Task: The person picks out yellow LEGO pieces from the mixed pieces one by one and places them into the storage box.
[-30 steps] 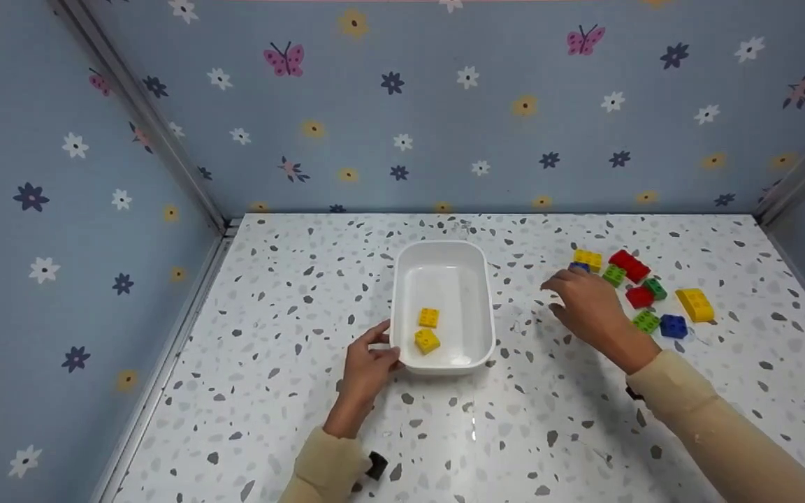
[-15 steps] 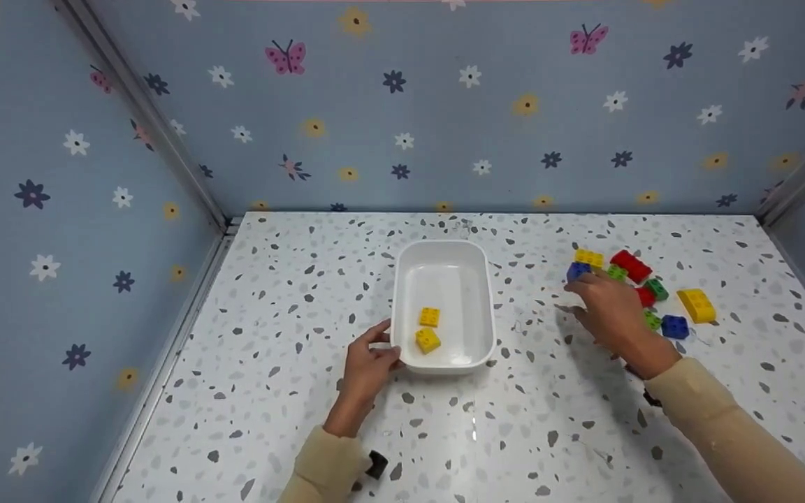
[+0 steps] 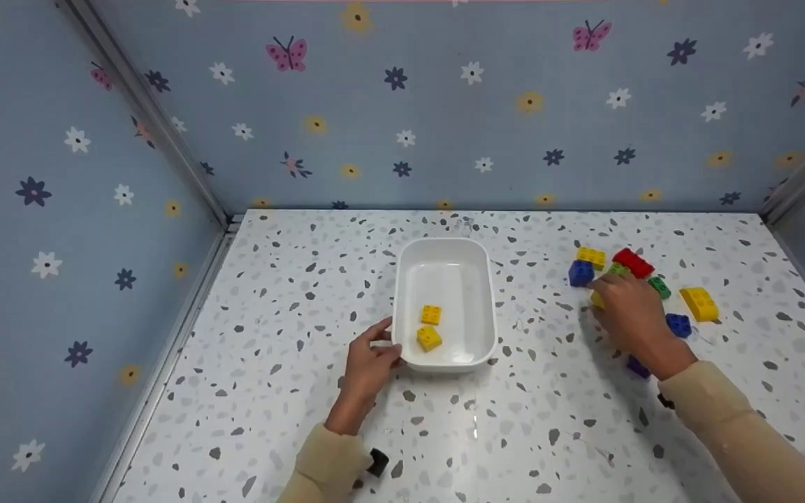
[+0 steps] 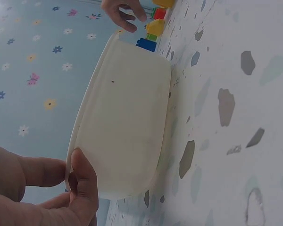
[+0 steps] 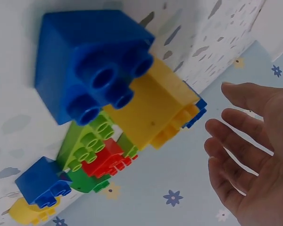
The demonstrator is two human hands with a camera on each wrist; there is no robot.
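Note:
My left hand (image 3: 369, 367) pinches the near-left rim of a white plastic tub (image 3: 462, 300), thumb and fingers on either side of the rim in the left wrist view. Two yellow toy bricks, one flat (image 3: 431, 315) and one angled (image 3: 429, 339), lie inside the tub. Over the pile of building bricks at the right hovers my right hand (image 3: 629, 314), fingers loosely bent. In the right wrist view its palm is bare, and a yellow brick (image 5: 155, 103) stands just off the fingertips. A large blue brick (image 5: 89, 66) is nearest that camera.
Around the right hand lie a blue brick (image 3: 581, 273), a yellow brick (image 3: 592, 258), a red brick (image 3: 633, 263), a dark green brick (image 3: 660, 287) and a long yellow brick (image 3: 700, 304). A flower-patterned wall (image 3: 472, 126) rises behind the speckled table (image 3: 291, 293).
My right hand has moved rightward, deeper over the bricks, uncovering the blue brick at the pile's left and now hiding others. The left hand and tub have stayed put.

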